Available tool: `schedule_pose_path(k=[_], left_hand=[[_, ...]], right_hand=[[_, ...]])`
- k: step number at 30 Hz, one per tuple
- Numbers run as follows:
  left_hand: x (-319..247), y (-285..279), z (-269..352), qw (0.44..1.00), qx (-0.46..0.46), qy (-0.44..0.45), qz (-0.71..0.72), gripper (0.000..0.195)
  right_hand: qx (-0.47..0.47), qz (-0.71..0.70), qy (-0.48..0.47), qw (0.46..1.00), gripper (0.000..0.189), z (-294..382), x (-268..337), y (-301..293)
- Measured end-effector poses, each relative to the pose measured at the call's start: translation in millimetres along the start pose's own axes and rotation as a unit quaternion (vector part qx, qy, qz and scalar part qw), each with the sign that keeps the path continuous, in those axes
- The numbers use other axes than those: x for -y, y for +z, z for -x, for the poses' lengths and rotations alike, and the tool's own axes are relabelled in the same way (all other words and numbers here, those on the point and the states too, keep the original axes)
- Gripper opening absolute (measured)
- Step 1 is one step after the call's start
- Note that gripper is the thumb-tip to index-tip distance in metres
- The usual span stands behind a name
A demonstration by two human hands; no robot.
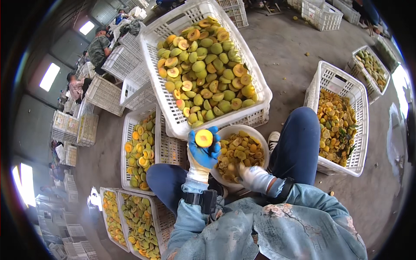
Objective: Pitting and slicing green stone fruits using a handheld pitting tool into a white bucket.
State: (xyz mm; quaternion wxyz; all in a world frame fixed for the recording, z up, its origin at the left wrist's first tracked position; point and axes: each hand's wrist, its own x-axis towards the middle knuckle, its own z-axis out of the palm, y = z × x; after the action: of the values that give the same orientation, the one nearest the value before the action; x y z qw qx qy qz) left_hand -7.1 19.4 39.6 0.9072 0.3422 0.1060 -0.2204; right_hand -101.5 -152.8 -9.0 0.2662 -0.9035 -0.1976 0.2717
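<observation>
My left hand (205,151), in a blue-coated work glove, holds a halved yellow-fleshed fruit (204,138) with its cut face up. My right hand (255,178), in a pale knit glove, is over the lower edge of a white bowl (262,139) between my knees. Its fingers are blurred, and I cannot tell whether they hold anything. Yellow-brown fruit pieces (241,152) fill much of the bowl. Just beyond my left hand stands a large white plastic crate (208,125) heaped with green and orange halved fruit (208,70).
On the right, a white crate (362,130) holds yellow-brown pieces and some leaves; another fruit crate (373,87) stands behind. More fruit crates (125,156) stand at left. Stacked crates (105,94) and a seated person in camouflage (99,48) are farther off.
</observation>
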Motion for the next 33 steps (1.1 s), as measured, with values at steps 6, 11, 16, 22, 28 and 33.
schedule_pose_path(k=[6,11,16,22,28,33], left_hand=[[6,-22,-1,0.998,-0.013,0.06,-0.023,0.051],[8,-22,8,0.997,-0.029,0.059,0.028,0.054],[22,-3,12,0.97,-0.102,0.096,-0.2,0.061],[41,-7,4,0.938,-0.118,0.084,-0.314,0.067],[57,-14,-7,0.945,-0.141,0.109,-0.274,0.07],[75,-40,-22,0.95,-0.14,0.136,-0.243,0.072]], right_hand=[[0.014,-0.023,0.0,1.0,0.046,-6,-16,25],[-0.287,-0.22,0.051,0.931,0.049,-12,4,1],[-0.28,-0.167,-0.011,0.945,0.049,-8,20,-5],[-0.283,-0.17,0.02,0.944,0.046,-13,14,-6],[-0.225,-0.221,0.057,0.947,0.044,-17,14,-8],[-0.134,-0.25,0.073,0.956,0.045,-15,13,-20]])
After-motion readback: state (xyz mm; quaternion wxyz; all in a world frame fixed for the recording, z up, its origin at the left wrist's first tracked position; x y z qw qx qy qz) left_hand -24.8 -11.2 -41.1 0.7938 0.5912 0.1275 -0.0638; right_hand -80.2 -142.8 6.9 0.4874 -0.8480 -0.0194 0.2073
